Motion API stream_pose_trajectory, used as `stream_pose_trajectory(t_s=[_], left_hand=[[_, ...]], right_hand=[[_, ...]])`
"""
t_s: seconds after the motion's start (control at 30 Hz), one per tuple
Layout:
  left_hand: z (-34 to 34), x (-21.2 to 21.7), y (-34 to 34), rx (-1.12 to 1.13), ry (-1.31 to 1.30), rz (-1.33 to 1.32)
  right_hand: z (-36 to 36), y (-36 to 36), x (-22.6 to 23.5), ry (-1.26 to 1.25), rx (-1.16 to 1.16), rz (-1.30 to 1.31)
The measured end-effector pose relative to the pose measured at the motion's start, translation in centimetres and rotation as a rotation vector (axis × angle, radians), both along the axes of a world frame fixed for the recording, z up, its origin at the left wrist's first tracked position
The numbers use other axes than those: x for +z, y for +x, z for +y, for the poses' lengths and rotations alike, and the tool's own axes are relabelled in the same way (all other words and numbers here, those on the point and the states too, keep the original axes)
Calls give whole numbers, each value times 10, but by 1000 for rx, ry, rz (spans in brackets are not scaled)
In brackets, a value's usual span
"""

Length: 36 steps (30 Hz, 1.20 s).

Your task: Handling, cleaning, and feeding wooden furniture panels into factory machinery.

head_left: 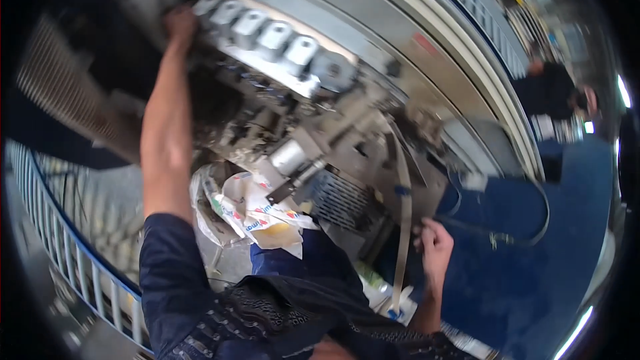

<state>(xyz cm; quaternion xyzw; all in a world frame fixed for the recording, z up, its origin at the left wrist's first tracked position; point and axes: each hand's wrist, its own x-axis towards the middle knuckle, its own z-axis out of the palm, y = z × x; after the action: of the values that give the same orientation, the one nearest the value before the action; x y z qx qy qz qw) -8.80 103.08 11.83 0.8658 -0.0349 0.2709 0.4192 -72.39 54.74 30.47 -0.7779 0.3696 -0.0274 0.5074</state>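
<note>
My left arm is stretched far forward, and my left hand is at the left end of a row of grey metal blocks on the machine. Motion blur and shadow hide its fingers and anything in them. Low on the right, my right hand hangs with its fingers curled in, and I see nothing in it. Beside those fingers, apart from them, runs a long tan strap. A metal cylinder-shaped fitting stands in the middle of the machine, between my arms.
Crumpled printed plastic wrapping lies close before my body. A perforated metal plate is beside it. Blue railings stand at left. A cable loops over the blue surface at right. Another person is at far right.
</note>
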Motion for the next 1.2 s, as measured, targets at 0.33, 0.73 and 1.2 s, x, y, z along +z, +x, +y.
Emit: stream_pose_trajectory(t_s=[0.33,0.73,1.2], left_hand=[[-134,128,-234,-83,-856,115],[-198,136,-264,-406,-647,-163],[-249,54,-258,-578,421,320]], right_hand=[[9,-44,3,46,-223,-106],[21,-77,0,46,-252,-106],[15,-79,-8,55,-250,-78]])
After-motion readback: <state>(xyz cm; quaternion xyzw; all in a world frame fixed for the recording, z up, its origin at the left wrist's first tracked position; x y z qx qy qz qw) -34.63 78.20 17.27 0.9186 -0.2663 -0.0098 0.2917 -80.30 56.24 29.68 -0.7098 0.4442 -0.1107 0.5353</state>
